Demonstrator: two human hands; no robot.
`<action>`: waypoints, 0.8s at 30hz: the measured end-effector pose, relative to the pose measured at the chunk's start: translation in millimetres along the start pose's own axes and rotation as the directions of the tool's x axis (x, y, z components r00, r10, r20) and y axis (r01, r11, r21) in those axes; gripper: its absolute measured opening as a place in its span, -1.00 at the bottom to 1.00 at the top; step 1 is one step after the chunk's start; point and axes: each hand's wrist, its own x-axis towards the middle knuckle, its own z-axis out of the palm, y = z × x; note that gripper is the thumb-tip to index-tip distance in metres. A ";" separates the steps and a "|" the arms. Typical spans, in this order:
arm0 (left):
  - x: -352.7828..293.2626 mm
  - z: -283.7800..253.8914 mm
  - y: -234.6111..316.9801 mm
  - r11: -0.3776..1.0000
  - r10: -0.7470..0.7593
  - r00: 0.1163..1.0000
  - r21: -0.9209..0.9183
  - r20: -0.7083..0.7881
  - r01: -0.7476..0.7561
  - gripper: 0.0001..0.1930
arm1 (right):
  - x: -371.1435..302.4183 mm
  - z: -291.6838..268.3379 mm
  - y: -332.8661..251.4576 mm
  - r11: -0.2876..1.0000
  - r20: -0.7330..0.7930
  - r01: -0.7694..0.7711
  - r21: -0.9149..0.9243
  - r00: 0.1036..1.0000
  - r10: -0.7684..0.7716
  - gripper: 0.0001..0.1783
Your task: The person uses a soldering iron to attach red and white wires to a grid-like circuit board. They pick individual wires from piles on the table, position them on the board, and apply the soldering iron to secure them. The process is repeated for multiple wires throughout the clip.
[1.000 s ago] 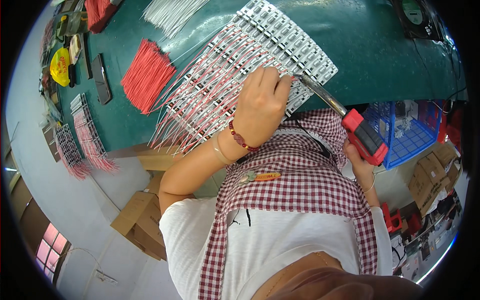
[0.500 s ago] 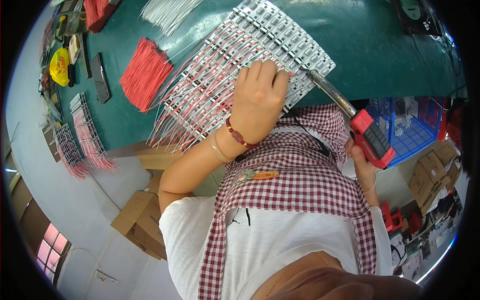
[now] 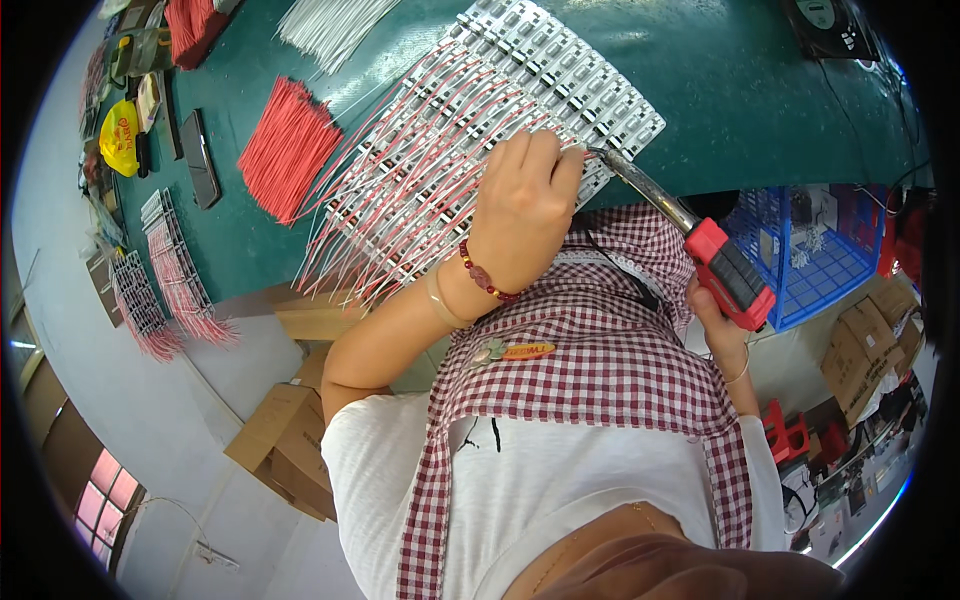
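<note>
A slanted panel of several rows of small white-grey parts (image 3: 560, 62) lies on the table, with red and white wires (image 3: 400, 185) fanning from its left and lower side. My left hand (image 3: 524, 205), with a beaded bracelet and a bangle, rests over the panel's lower right part. Its fingers are pinched, and a bit of red wire shows beside the fingertips, which are partly hidden. My right hand (image 3: 714, 318) grips a red-bodied soldering iron (image 3: 733, 272) from below. The iron's metal barrel slants up-left, its tip close to my left fingertips at the panel.
Bundles of red wires (image 3: 290, 150) and white wires (image 3: 335, 30) lie on the green table (image 3: 730, 110). Farther left are a phone (image 3: 200, 160), a yellow bag (image 3: 119, 138) and two wired panels (image 3: 178, 260). A blue crate (image 3: 825, 275) stands below the table's edge at right.
The soldering iron has shifted slightly left, its tip dropping nearer my left fingertips. My left hand has moved a little down and right, still pinched.
</note>
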 end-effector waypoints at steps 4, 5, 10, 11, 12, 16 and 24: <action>-0.8 1.6 -0.3 1.000 0.006 1.000 0.012 -0.009 -0.006 -0.90 | -6.6 3.7 1.4 0.991 -0.045 -0.006 0.131 0.999 0.012 -0.74; -0.9 1.8 -0.3 1.000 0.005 1.000 0.011 -0.005 -0.005 -0.90 | -6.0 4.1 -0.9 0.989 -0.053 0.005 0.151 0.999 0.003 -0.74; -0.8 1.7 -0.3 0.999 -0.001 1.000 0.037 0.000 0.001 -0.92 | -5.1 1.6 -2.5 0.978 -0.060 0.046 0.205 0.998 -0.035 -0.75; 0.0 0.7 0.1 0.998 0.002 1.000 0.064 0.013 -0.003 -0.92 | -4.6 2.0 -3.0 0.978 -0.071 0.053 0.201 0.997 -0.040 -0.75; 1.4 -1.1 0.4 0.996 0.005 1.000 0.090 0.027 -0.008 -0.93 | -3.8 2.9 -4.2 0.979 -0.083 0.060 0.196 0.996 -0.045 -0.75; 1.8 -3.8 1.9 0.992 0.021 0.999 0.127 0.034 -0.025 -0.93 | -10.5 -0.8 4.9 0.995 -0.096 0.070 0.076 0.993 -0.063 -0.75; -3.3 1.8 6.9 1.000 0.005 1.000 0.010 0.022 -0.005 -0.90 | -10.0 3.4 6.0 0.999 -0.089 0.017 0.044 0.996 -0.013 -0.78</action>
